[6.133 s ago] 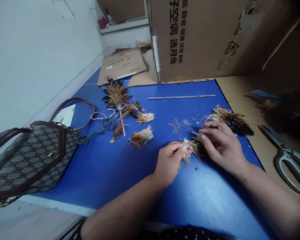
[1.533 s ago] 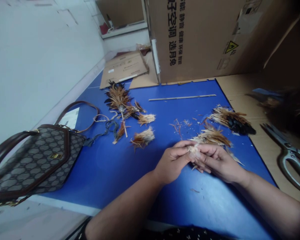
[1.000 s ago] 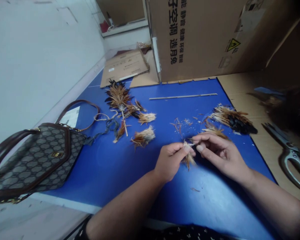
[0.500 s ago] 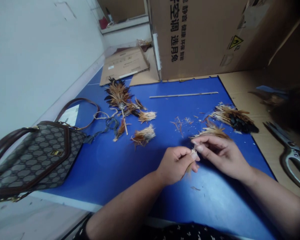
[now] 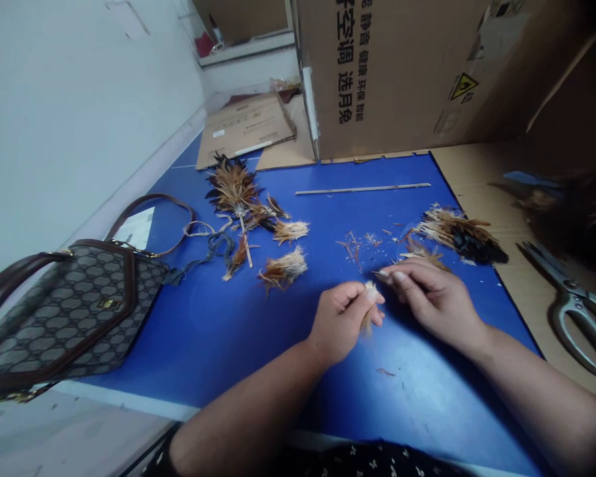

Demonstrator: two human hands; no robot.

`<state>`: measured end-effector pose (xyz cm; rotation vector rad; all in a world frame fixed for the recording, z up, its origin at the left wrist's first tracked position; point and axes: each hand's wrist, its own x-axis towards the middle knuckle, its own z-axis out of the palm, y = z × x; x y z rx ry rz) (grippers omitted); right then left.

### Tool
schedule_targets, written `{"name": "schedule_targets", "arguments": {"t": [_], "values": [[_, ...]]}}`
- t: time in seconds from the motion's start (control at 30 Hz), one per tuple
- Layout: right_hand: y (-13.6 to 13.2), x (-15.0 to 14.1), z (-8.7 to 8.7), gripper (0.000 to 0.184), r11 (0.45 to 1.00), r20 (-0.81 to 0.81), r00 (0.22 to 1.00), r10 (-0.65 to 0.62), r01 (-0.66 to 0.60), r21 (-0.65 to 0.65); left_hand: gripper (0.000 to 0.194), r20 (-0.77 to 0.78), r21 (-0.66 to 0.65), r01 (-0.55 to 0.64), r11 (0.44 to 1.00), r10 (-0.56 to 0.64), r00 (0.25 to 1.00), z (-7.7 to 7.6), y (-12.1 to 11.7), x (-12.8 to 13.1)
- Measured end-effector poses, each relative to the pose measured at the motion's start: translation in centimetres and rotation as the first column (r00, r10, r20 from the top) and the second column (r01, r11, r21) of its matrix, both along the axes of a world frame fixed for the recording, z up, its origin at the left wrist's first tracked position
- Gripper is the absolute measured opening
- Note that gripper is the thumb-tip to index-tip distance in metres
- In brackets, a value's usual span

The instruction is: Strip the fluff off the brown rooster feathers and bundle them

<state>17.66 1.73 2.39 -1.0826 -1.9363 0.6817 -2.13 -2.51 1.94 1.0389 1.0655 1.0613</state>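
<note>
My left hand (image 5: 345, 318) is closed in a pinch on a small bunch of pale tan feathers (image 5: 367, 324), whose quill ends poke up past the thumb. Just to its right, my right hand (image 5: 432, 298) pinches a thin dark-tipped piece, probably a feather, near the fingertips. The two hands are a little apart. Behind the right hand lie loose brown feathers (image 5: 422, 252) and a larger pile of tan and black feathers (image 5: 461, 235). Two small feather bunches (image 5: 284, 268) rest left of my hands, near a feather duster (image 5: 233, 189) with a thin stick handle.
A patterned handbag (image 5: 79, 305) stands on the left of the blue table (image 5: 218, 351). Scissors (image 5: 571, 298) lie on cardboard at right. A thin stick (image 5: 362, 189) crosses the back, before a large cardboard box (image 5: 402, 79). Feather scraps (image 5: 352, 248) are scattered mid-table.
My hands, touching before, have drawn apart. The left hand moved slightly left with its feather bunch, and a thin dark tip now shows at the right fingertips.
</note>
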Motion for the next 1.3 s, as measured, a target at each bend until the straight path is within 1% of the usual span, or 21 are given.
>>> {"name": "schedule_targets", "arguments": {"t": [0.07, 0.1, 0.13, 0.17, 0.23, 0.27, 0.3, 0.37, 0.4, 0.5, 0.6, 0.67, 0.73, 0.83, 0.9, 1.0, 1.07, 1.1, 1.2, 1.3], "values": [[-0.1, -0.4, -0.4, 0.035, 0.982, 0.103, 0.977, 0.186, -0.187, -0.001, 0.04, 0.043, 0.014, -0.084, 0.996, 0.083, 0.996, -0.2, 0.1, 0.0], [-0.1, -0.5, -0.6, 0.042, 0.975, 0.139, 0.966, 0.219, -0.223, 0.011, 0.04, 0.069, 0.017, -0.125, 0.992, 0.123, 0.99, -0.2, 0.1, 0.1], [-0.1, -0.6, -0.7, 0.045, 0.976, 0.154, 0.966, 0.207, -0.214, 0.033, 0.04, 0.094, 0.017, -0.163, 0.986, 0.161, 0.982, -0.3, 0.1, 0.2], [0.0, -0.5, -0.8, 0.042, 0.982, 0.149, 0.974, 0.169, -0.179, 0.057, 0.039, 0.116, 0.013, -0.201, 0.98, 0.198, 0.973, -0.3, 0.1, 0.2], [0.3, 0.0, -0.7, 0.023, 0.994, 0.12, 0.991, 0.061, -0.072, 0.086, 0.039, 0.145, 0.0, -0.253, 0.967, 0.251, 0.957, -0.4, 0.0, 0.4], [0.4, 0.4, -0.5, 0.017, 0.996, 0.114, 0.993, 0.007, -0.018, 0.089, 0.039, 0.155, -0.009, -0.264, 0.964, 0.262, 0.952, -0.4, 0.0, 0.5], [0.6, 0.7, -0.3, 0.018, 0.996, 0.118, 0.992, -0.036, 0.026, 0.085, 0.038, 0.159, -0.015, -0.268, 0.963, 0.267, 0.95, -0.4, 0.0, 0.5], [0.9, 1.4, 0.0, 0.021, 0.995, 0.156, 0.984, -0.08, 0.069, 0.071, 0.037, 0.16, -0.022, -0.268, 0.963, 0.268, 0.95, -0.3, 0.0, 0.6], [1.0, 1.6, 0.1, 0.022, 0.995, 0.178, 0.98, -0.084, 0.073, 0.069, 0.037, 0.157, -0.025, -0.269, 0.963, 0.269, 0.95, -0.2, 0.0, 0.6], [1.1, 1.8, 0.1, 0.021, 0.997, 0.274, 0.961, -0.044, 0.024, 0.074, 0.038, 0.146, -0.042, -0.269, 0.962, 0.272, 0.951, 0.0, -0.1, 0.6], [1.0, 1.6, -0.4, 0.02, 0.996, 0.422, 0.905, -0.044, 0.006, 0.089, 0.039, 0.142, -0.048, -0.27, 0.962, 0.274, 0.951, 0.0, -0.1, 0.6], [1.0, 1.4, -0.7, 0.02, 0.995, 0.47, 0.881, -0.055, 0.008, 0.102, 0.04, 0.137, -0.052, -0.268, 0.962, 0.273, 0.952, 0.0, -0.2, 0.6], [1.0, 1.3, -0.8, 0.02, 0.994, 0.426, 0.903, -0.059, 0.014, 0.11, 0.04, 0.127, -0.06, -0.261, 0.963, 0.267, 0.955, -0.1, -0.2, 0.6], [0.8, 1.0, -0.3, 0.02, 0.996, 0.237, 0.97, -0.054, 0.035, 0.084, 0.041, 0.113, -0.069, -0.24, 0.968, 0.246, 0.963, -0.1, -0.2, 0.6], [0.6, 0.7, 0.2, 0.021, 0.998, 0.106, 0.992, -0.061, 0.056, 0.043, 0.042, 0.097, -0.077, -0.219, 0.973, 0.226, 0.969, -0.2, -0.2, 0.6], [0.3, 0.3, 0.9, 0.022, 0.996, -0.006, 0.997, -0.072, 0.071, -0.048, 0.043, 0.065, -0.103, -0.204, 0.974, 0.211, 0.975, -0.3, -0.1, 0.8], [0.1, 0.1, 1.0, 0.019, 0.995, -0.045, 0.997, -0.06, 0.056, -0.078, 0.042, 0.044, -0.114, -0.214, 0.97, 0.221, 0.974, -0.3, 0.0, 0.9], [0.0, 0.0, 1.0, 0.016, 0.997, -0.059, 0.997, -0.044, 0.04, -0.069, 0.04, 0.035, -0.113, -0.223, 0.968, 0.229, 0.973, -0.3, 0.0, 0.9], [-0.2, -0.2, 0.9, 0.007, 0.999, -0.065, 0.997, 0.032, -0.031, 0.02, 0.035, 0.012, -0.094, -0.236, 0.967, 0.238, 0.971, -0.2, 0.0, 0.9], [-0.5, -0.4, 0.8, 0.006, 0.991, -0.034, 0.994, 0.106, -0.103, 0.086, 0.031, 0.005, -0.073, -0.223, 0.972, 0.224, 0.975, -0.2, 0.0, 0.9]]}}
